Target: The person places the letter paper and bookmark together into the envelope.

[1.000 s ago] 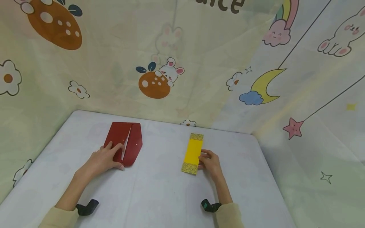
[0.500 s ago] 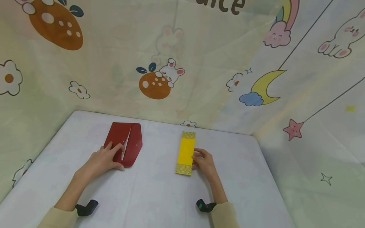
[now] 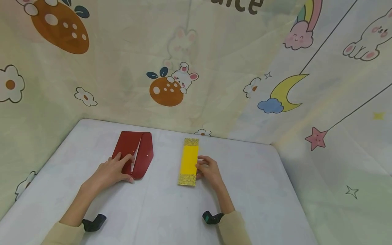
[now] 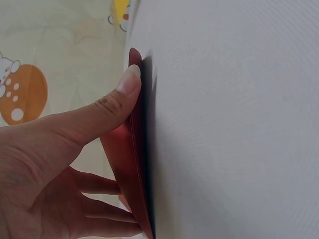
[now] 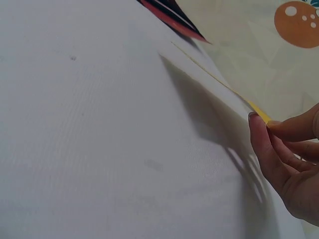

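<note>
A red envelope [image 3: 145,156] lies on the white table, its slit gaping and pale inside. My left hand [image 3: 111,172] presses on its left part, index fingertip at the slit and thumb along the near edge. The left wrist view shows the thumb and fingers spread against the red envelope [image 4: 124,154]. To the right, my right hand [image 3: 209,170] pinches the long right edge of a yellow card [image 3: 189,160] with glittery gold bands at both ends. In the right wrist view the card [image 5: 259,110] is nearly edge-on above the table, its shadow below it.
The white table [image 3: 260,190] ends at a cloth backdrop [image 3: 220,102] with printed cartoons, at the back and both sides. A black wrist device [image 3: 94,223] sits at the left wrist, and another black device [image 3: 212,217] at the right.
My right hand has carried the yellow card leftward, nearer to the red envelope, and the card stands straighter. My left hand and the envelope have stayed in place.
</note>
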Tool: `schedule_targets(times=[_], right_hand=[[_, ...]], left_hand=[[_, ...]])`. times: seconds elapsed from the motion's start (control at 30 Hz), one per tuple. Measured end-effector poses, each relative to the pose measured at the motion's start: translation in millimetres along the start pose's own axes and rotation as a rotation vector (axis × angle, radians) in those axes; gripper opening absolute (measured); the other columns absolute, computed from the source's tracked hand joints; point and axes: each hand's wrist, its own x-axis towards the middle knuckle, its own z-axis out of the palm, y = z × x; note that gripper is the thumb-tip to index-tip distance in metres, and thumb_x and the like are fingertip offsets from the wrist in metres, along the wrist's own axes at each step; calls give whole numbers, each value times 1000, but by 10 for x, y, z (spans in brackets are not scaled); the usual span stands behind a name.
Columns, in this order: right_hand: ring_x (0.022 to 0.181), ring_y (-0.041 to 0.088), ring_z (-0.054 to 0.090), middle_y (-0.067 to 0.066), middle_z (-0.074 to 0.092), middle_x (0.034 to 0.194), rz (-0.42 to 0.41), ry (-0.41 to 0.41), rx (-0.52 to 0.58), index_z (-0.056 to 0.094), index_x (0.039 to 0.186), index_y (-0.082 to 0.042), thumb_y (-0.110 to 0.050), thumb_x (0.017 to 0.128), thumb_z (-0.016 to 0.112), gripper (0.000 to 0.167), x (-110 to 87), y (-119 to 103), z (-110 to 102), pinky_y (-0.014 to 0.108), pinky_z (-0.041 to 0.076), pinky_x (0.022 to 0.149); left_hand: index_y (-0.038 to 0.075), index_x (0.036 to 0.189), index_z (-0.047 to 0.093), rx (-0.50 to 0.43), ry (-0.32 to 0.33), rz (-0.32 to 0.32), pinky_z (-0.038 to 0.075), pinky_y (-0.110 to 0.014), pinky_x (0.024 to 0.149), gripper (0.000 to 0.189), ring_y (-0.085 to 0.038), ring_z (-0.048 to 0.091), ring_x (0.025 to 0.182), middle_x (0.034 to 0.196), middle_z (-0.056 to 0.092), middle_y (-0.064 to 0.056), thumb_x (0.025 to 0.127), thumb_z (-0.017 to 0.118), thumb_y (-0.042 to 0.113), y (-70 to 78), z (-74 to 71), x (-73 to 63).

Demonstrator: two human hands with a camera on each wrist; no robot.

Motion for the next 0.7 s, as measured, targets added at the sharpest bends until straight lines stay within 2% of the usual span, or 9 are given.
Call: schedule_targets(times=[0.1,0.37,0.6,0.7], right_hand=[[78,20,69,15,68,110,-17,-4,-9,63,136,-7,-11,97,70,40,20,-23,62,28,61,70],[72,20,71,16,67,111,6,-51,97,61,137,-6,-9,97,70,41,81,-107,290,32,62,65],[70,20,69,14,68,108,6,-74,95,63,135,-7,-10,96,71,40,91,-187,461,30,61,63],[71,21,70,14,69,108,-4,-82,107,63,135,-7,-9,96,71,39,99,-230,518,30,62,64]], left_hand=[[22,119,56,1,-5,3,53,-66,69,71,-61,59,96,129,55,-41,65,95,48,5,-7,4],[21,118,56,7,-9,-4,53,-61,67,71,-53,59,91,125,57,-40,65,95,47,29,-39,6],[20,120,55,3,-14,-20,51,-74,75,73,-70,54,104,134,50,-46,65,95,47,22,-7,-12],[21,119,55,-2,-5,-20,51,-75,77,71,-69,54,105,134,51,-45,66,95,45,23,9,-7]])
